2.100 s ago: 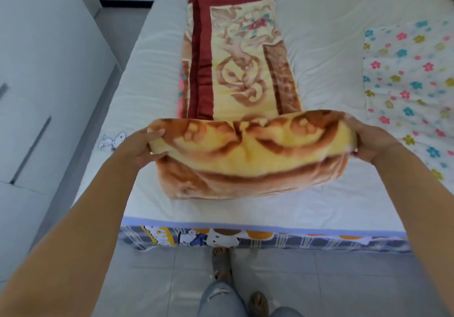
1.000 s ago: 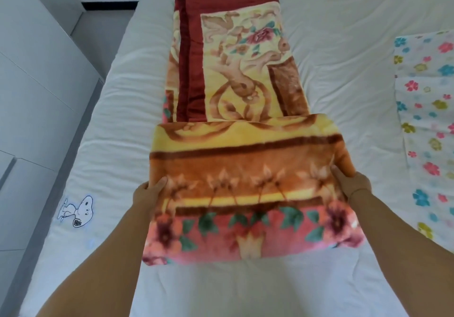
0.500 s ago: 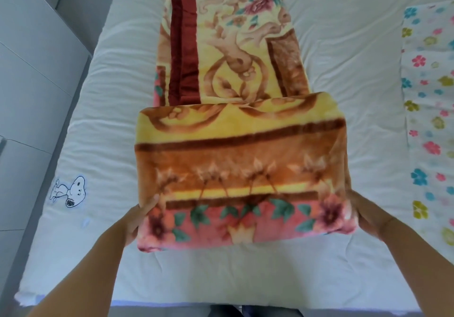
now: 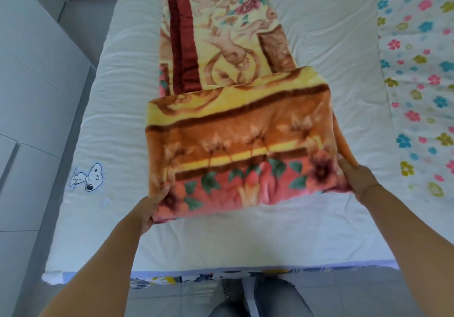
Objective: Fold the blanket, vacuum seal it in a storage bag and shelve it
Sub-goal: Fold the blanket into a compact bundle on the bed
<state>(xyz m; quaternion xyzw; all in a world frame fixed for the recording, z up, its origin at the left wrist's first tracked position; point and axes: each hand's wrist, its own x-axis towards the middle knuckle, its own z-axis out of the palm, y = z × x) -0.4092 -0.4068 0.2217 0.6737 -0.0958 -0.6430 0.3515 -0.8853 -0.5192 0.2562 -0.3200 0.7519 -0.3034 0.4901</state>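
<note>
From the head camera I look down the length of a bed covered by a white wrinkled sheet (image 4: 221, 238). On it lies the thick plush blanket with a yellow, brown and dark red floral pattern (image 4: 240, 130), folded into a long strip that runs away from me up the middle of the bed. Its near end is doubled back over the strip, so a thick fold with a pink flowered border faces me, tilted a little to the left.

My left hand (image 4: 150, 206) grasps the near left corner of that fold, thumb on top of the pile and fingers tucked beneath. My right hand (image 4: 356, 178) grasps the near right corner, thumb lying along the top edge and the rest of the hand wrapped under the side. Both forearms reach in from the bottom of the frame.

To the right, apart from the blanket, a white cloth printed with small coloured flowers (image 4: 417, 83) lies flat on the sheet. Near the left edge of the bed there is a small cartoon dog print (image 4: 89, 176). White flat-fronted cabinet doors (image 4: 32, 71) stand along the left side. Below the bed's patterned edge band (image 4: 172, 279) I see grey floor tiles (image 4: 167, 299) and legs in grey trousers (image 4: 260, 302).
</note>
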